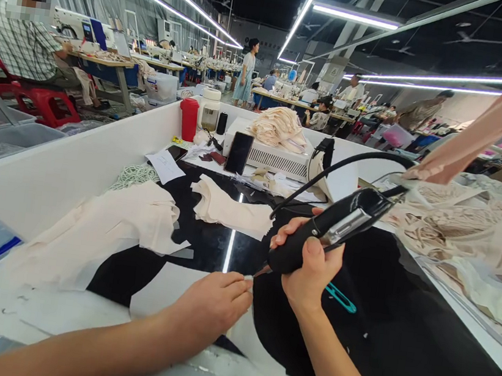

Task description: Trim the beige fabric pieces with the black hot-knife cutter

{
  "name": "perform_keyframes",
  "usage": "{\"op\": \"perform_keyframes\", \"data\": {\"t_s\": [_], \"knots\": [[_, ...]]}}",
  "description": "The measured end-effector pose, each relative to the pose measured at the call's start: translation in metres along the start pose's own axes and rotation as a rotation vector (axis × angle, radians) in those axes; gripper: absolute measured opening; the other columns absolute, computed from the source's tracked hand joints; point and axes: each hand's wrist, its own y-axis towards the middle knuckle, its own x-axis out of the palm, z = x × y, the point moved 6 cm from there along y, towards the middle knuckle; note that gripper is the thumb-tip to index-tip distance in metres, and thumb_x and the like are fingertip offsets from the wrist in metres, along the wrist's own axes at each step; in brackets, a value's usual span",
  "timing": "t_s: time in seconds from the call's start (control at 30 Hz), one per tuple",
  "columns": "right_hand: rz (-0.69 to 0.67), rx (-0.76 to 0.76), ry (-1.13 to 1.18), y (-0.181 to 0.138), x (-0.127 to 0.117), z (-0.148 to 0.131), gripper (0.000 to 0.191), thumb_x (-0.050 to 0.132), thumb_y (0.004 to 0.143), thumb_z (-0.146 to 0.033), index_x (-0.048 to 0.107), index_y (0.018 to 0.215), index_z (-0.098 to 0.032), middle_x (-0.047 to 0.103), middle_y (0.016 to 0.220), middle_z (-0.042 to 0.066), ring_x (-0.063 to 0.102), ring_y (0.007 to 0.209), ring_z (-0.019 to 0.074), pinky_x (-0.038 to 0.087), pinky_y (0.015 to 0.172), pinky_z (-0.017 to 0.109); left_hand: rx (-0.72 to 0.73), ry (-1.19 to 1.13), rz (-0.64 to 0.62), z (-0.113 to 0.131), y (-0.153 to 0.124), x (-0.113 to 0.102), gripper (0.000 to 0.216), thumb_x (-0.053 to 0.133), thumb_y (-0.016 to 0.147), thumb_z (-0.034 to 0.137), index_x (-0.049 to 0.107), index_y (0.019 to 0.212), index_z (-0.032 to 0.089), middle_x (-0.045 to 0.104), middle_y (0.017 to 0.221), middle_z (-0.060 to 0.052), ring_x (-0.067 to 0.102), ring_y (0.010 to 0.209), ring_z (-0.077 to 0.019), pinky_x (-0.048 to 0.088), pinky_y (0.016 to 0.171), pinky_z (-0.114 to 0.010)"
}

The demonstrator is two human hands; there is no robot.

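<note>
My right hand (313,276) is wrapped round a black corded handheld power tool (298,250), its exact kind unclear, with a silver lever on its upper side. The tool's narrow tip points down and left, close to my left fingertips. My left hand (217,304) is closed in a pinch, and a small whitish edge, perhaps fabric, shows at the fingers. A white sheet (164,284) lies partly beneath that hand on the black tabletop (380,328). Beside my right wrist is a teal plastic tool (342,298) with a slotted handle.
Stacked cream fabric pieces (239,208) lie ahead, and a larger cream pile (112,219) is at left. A phone (239,152) leans against a white machine box (278,157). Fabric heaps (468,223) fill the right side. A white side wall (97,161) borders the table.
</note>
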Motion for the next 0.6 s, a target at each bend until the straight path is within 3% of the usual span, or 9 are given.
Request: {"op": "perform_keyframes", "data": {"t_s": [0.6], "knots": [[0.005, 0.001, -0.038, -0.0015, 0.0036, 0.0016, 0.051, 0.089, 0.091, -0.055, 0.062, 0.128, -0.033, 0.068, 0.086, -0.005, 0.063, 0.062, 0.0140, 0.058, 0.055, 0.028, 0.051, 0.043, 0.051, 0.0014, -0.0015, 0.0011, 0.028, 0.051, 0.110, -0.005, 0.074, 0.118, 0.010, 0.086, 0.124, -0.012, 0.083, 0.120, -0.0214, 0.066, 0.114, -0.031]]}}
